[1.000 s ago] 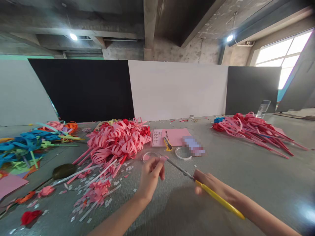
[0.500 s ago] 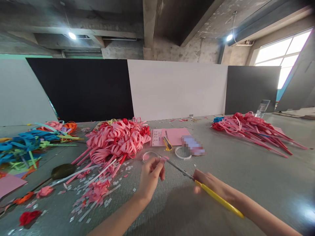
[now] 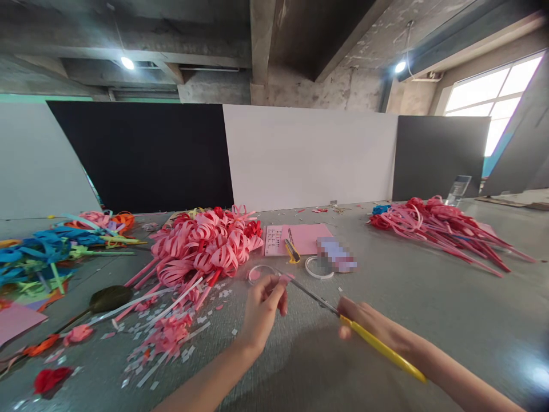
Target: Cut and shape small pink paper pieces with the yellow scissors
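My left hand [image 3: 262, 312] is closed in a pinch, thumb against fingers, on a small pink paper piece [image 3: 286, 277]. Yellow-handled scissors [image 3: 384, 350] are gripped in my right hand [image 3: 364, 320]. Their long metal blades point left, with the tips at the pink piece beside my left fingertips. Whether the blades touch the paper I cannot tell. Just beyond my left hand lies a clear ring [image 3: 253, 267], like a tape roll, with something pink in it. A white ring [image 3: 319, 277] sits farther right.
A yellow utility knife [image 3: 293, 252] lies on pink paper sheets [image 3: 309, 237], near a pixelated flat object [image 3: 338, 254]. Looped pink paper strips [image 3: 206, 246] pile up at left, amid scattered scraps. Blue strips [image 3: 38, 252] are farther left. More pink strips [image 3: 433, 223] and a clear bottle [image 3: 458, 190] stand at right.
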Action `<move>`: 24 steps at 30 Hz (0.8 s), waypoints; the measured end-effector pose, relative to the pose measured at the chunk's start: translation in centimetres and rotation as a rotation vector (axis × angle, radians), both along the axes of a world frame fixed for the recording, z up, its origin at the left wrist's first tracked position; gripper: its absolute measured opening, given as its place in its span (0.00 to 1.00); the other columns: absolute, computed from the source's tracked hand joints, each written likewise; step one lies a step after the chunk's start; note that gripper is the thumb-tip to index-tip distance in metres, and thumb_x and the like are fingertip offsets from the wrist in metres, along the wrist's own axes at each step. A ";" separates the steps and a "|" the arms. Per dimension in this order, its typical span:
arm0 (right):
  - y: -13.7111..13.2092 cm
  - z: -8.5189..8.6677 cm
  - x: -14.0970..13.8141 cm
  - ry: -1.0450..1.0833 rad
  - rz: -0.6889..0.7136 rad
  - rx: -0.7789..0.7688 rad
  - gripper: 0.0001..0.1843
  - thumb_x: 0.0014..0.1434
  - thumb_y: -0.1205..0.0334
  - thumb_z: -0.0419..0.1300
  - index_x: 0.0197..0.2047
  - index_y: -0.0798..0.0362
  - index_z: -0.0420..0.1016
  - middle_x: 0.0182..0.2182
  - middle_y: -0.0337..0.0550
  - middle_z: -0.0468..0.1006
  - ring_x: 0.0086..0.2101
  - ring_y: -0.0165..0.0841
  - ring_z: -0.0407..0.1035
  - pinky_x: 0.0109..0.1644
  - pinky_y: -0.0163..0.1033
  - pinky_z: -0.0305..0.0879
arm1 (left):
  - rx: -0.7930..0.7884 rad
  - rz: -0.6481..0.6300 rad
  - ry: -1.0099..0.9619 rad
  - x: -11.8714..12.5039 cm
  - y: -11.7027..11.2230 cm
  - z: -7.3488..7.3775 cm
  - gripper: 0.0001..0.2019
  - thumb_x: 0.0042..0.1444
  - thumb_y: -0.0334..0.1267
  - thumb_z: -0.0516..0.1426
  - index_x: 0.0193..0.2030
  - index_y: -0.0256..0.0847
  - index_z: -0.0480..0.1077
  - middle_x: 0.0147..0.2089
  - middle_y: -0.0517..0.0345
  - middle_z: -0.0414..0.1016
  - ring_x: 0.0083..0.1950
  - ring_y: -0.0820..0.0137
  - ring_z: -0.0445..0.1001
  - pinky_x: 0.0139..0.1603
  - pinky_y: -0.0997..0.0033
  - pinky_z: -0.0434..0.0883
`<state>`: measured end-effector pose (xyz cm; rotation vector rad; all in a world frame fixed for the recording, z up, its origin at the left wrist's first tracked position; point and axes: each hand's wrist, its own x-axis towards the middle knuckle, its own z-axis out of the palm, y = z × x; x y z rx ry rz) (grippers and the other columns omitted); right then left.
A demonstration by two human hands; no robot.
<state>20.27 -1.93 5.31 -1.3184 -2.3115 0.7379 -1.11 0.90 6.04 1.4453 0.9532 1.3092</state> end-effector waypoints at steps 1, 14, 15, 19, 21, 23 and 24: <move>0.0 0.0 0.0 0.003 -0.005 -0.005 0.24 0.53 0.37 0.41 0.26 0.52 0.53 0.22 0.36 0.61 0.23 0.28 0.54 0.24 0.33 0.50 | 0.002 0.002 0.001 0.0 0.0 0.0 0.11 0.51 0.42 0.52 0.22 0.39 0.63 0.16 0.67 0.58 0.17 0.78 0.57 0.20 0.77 0.55; 0.3 -0.6 0.3 -0.043 -0.002 0.048 0.24 0.53 0.38 0.41 0.26 0.52 0.53 0.22 0.36 0.60 0.23 0.28 0.53 0.25 0.34 0.50 | -0.015 -0.018 -0.084 0.0 0.1 -0.2 0.10 0.52 0.38 0.52 0.33 0.36 0.72 0.19 0.65 0.59 0.18 0.79 0.57 0.19 0.78 0.55; 0.4 -0.7 0.4 -0.046 -0.002 0.055 0.24 0.53 0.38 0.41 0.26 0.52 0.53 0.22 0.36 0.60 0.24 0.28 0.54 0.26 0.34 0.50 | -0.019 -0.017 -0.087 0.0 0.1 -0.2 0.10 0.52 0.38 0.52 0.33 0.36 0.72 0.19 0.65 0.59 0.18 0.79 0.57 0.19 0.78 0.55; 0.6 -1.1 0.8 -0.023 0.025 0.037 0.23 0.54 0.39 0.42 0.26 0.52 0.53 0.22 0.35 0.59 0.23 0.27 0.53 0.25 0.33 0.50 | -0.027 -0.010 -0.079 0.0 0.0 -0.1 0.09 0.51 0.38 0.53 0.30 0.36 0.71 0.19 0.64 0.59 0.18 0.80 0.57 0.19 0.78 0.55; 0.8 -1.2 0.9 -0.005 0.048 0.019 0.23 0.54 0.39 0.43 0.26 0.52 0.53 0.22 0.34 0.58 0.23 0.27 0.52 0.24 0.33 0.49 | -0.031 -0.016 -0.081 0.0 0.0 -0.1 0.09 0.51 0.39 0.53 0.28 0.36 0.70 0.19 0.64 0.59 0.18 0.80 0.57 0.19 0.78 0.55; 0.9 -1.2 0.9 -0.002 0.052 0.012 0.22 0.54 0.40 0.44 0.26 0.52 0.52 0.21 0.34 0.58 0.23 0.26 0.51 0.24 0.32 0.48 | -0.038 -0.024 -0.090 0.1 0.0 -0.1 0.09 0.51 0.39 0.54 0.27 0.36 0.70 0.19 0.64 0.59 0.18 0.80 0.57 0.20 0.78 0.55; 0.9 -1.2 0.9 -0.004 0.048 0.007 0.21 0.54 0.41 0.44 0.26 0.52 0.52 0.21 0.34 0.58 0.23 0.26 0.51 0.24 0.32 0.48 | -0.040 -0.026 -0.095 0.1 0.0 0.0 0.09 0.50 0.39 0.54 0.27 0.36 0.70 0.19 0.64 0.60 0.18 0.80 0.57 0.19 0.78 0.55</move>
